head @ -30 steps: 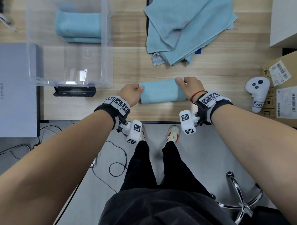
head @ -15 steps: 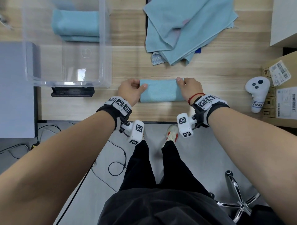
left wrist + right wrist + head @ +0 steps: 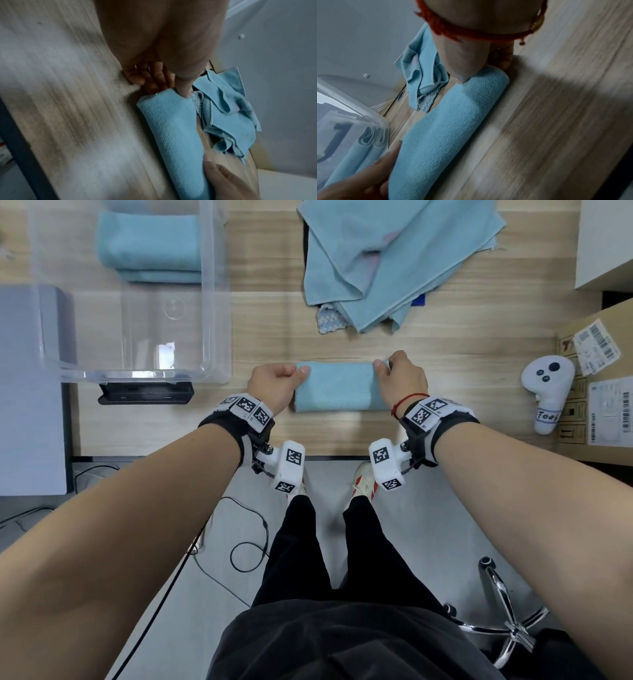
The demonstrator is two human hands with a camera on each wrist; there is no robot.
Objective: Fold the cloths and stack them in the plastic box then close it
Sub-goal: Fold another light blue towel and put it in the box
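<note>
Our left hand [image 3: 274, 386] and right hand [image 3: 400, 383] each pinch one folded light-blue microfibre cloth [image 3: 334, 386] on the pale wooden table [image 3: 462, 364]; two folded cloths [image 3: 150, 248] lie in the clear plastic box [image 3: 212, 302].

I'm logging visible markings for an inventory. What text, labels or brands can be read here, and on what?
"Too", later letters unclear: handwritten strip on the white controller.
Barcodes and print on the cardboard box labels: too small to read.
Square coded markers on the wristbands: patterns, not words.
</note>
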